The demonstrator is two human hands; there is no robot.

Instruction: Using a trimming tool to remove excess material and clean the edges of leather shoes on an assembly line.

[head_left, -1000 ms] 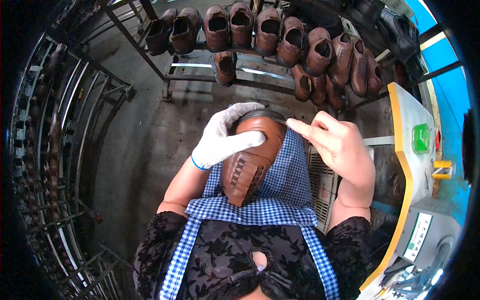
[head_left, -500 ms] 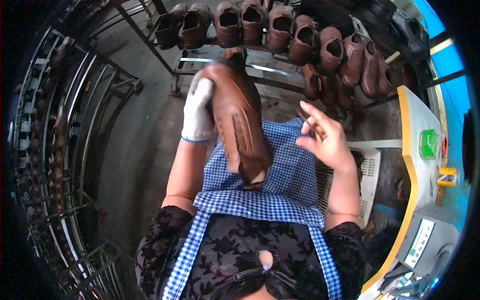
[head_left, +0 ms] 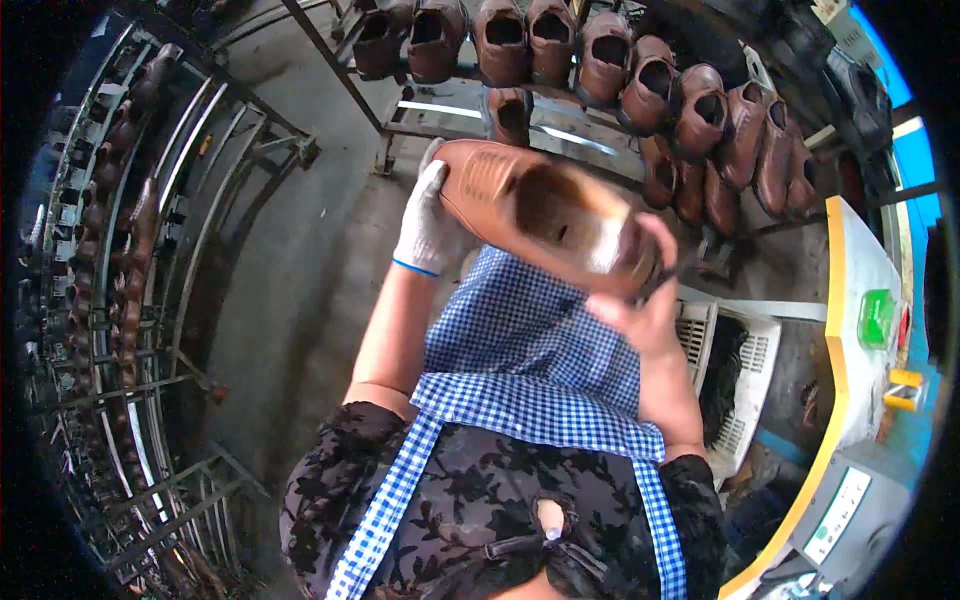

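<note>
A brown leather shoe lies across the space above my lap, its opening facing me, so that the pale insole shows. In a white glove with a blue cuff edge, my left hand is closed around the toe end. My bare right hand is at the heel, with a finger over its top and the thumb under its near side. Motion blurs the heel and these fingers. The thin stick-like tool cannot be made out now. A blue checked apron hangs below the shoe.
Brown shoes line a metal rack ahead, with more on its lower level. Another shoe rack stands at left. At right are a white plastic crate, a yellow-edged table and a green container.
The shoe has turned from nearly upright, outer side showing, to lying crosswise with its opening toward me. My right hand has come from apart, holding a thin tool, to the heel.
</note>
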